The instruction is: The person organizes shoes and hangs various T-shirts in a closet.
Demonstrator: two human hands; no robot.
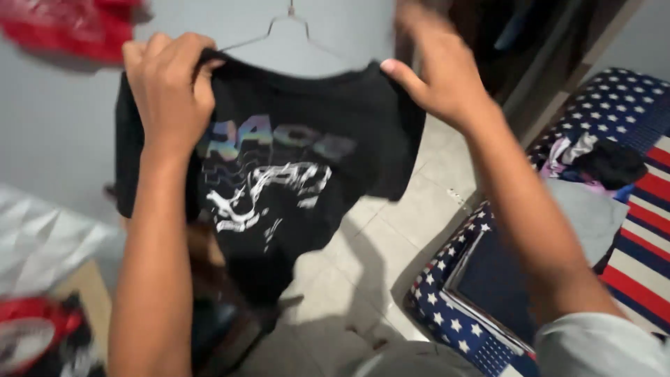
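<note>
A black T-shirt [279,174] with a shimmering rainbow and white chest print hangs on a thin wire hanger [279,31], above the tiled floor [391,244]. The left hand [171,87] clenches its left shoulder; the right hand [436,73] pinches its right shoulder.

One black T-shirt [279,181], one wire hanger [279,31], two hands [171,84] [436,70].

Home bedroom (patterned bed [628,230], clothes [593,164]).
</note>
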